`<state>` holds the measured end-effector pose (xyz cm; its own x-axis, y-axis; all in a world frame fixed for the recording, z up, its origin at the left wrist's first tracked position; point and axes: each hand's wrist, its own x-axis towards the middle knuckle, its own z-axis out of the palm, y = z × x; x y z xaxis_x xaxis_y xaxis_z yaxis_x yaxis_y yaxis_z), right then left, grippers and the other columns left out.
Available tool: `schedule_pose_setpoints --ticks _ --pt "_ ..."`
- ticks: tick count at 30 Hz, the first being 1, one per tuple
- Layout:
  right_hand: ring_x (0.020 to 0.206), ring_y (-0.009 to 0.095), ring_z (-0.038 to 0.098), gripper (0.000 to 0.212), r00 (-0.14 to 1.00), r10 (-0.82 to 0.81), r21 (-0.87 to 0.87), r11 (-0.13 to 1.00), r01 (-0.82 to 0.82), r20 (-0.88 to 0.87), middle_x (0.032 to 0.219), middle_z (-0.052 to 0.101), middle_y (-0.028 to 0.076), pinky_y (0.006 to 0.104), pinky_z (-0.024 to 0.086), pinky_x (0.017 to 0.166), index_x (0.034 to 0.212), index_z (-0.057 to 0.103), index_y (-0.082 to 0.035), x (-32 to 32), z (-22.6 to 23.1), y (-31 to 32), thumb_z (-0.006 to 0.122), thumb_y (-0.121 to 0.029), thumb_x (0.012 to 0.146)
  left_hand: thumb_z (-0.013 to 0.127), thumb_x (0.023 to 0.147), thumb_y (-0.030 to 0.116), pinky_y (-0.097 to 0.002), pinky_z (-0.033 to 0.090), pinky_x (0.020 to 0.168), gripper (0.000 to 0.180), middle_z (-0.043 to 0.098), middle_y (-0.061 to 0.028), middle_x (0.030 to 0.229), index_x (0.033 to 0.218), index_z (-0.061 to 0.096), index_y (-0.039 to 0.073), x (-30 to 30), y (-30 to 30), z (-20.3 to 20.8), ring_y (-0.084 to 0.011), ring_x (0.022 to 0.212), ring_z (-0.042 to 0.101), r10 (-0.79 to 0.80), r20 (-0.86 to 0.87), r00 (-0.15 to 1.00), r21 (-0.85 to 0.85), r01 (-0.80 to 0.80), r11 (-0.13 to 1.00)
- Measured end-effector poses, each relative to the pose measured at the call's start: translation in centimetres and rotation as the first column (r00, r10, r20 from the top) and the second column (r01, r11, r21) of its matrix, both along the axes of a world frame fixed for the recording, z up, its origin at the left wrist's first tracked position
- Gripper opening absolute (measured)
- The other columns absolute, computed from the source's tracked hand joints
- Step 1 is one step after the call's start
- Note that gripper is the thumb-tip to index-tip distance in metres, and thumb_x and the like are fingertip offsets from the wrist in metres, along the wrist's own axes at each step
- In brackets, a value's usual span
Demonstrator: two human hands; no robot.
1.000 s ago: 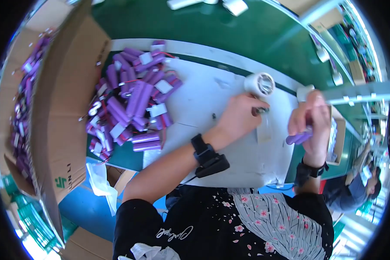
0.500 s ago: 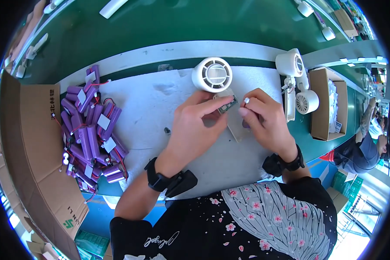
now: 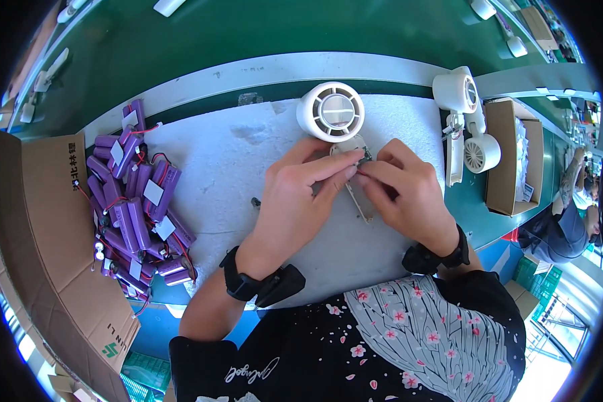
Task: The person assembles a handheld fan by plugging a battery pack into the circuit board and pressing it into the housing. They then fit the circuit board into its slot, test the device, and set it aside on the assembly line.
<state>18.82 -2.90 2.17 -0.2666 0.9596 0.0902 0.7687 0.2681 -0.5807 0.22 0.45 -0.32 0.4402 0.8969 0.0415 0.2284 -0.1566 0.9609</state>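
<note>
Your left hand [image 3: 291,194] partly hides the circuit board [image 3: 364,158]; your right hand's [image 3: 415,194] pinch, too covered to tell. Printed T-shirt [image 3: 409,335] cut off at bottom edge.

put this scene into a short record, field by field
left hand: holding a small circuit board
right hand: fingertips at the board, exact grip hidden
beyond hands: white fan with round grille
surface: white mat on a green table
left side: heaped purple battery packs beside a large cardboard box
right side: other white fans, smaller cardboard box
</note>
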Motion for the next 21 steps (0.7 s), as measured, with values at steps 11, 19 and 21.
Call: schedule_pose_setpoints --ticks 11,19,21 --pt "0.06 0.016 0.052 0.012 0.993 -0.031 0.032 0.999 0.035 -0.114 0.076 0.052 0.007 0.0278 0.041 0.051 0.082 0.071 -0.001 0.08 -0.14 -0.38 0.076 0.001 0.071 0.071 0.08 0.003 -0.0315 0.056 0.073 0.034 0.064 -0.014 0.103 0.113 0.071 0.01 -0.21 0.01 -0.24 -0.026 0.085 0.069 0.0 0.124 0.992 -0.044 0.006 0.999" --pt "0.059 0.016 0.051 0.01 0.991 -0.035 0.04 0.998 0.041 -0.128 0.076 0.052 0.006 0.028 0.041 0.051 0.079 0.071 -0.001 0.0 -0.39 -0.28 0.076 0.0 0.071 0.069 0.078 0.001 -0.0318 0.057 0.075 0.036 0.064 -0.0139 0.104 0.113 0.071 0.011 -0.1 0.16 -0.27 -0.0256 0.087 0.07 0.009 0.097 0.995 -0.045 -0.005 0.999" --pt "0.059 0.016 0.052 0.009 0.993 -0.021 0.04 0.999 0.026 -0.115 0.077 0.052 0.006 0.0282 0.041 0.051 0.078 0.071 -0.001 0.01 -0.41 -0.31 0.076 0.0 0.071 0.067 0.078 -0.005 -0.0297 0.057 0.078 0.04 0.064 -0.0131 0.108 0.115 0.069 0.008 -0.25 0.2 -0.12 -0.0219 0.092 0.068 -0.02 0.073 0.997 -0.047 0.024 0.999"
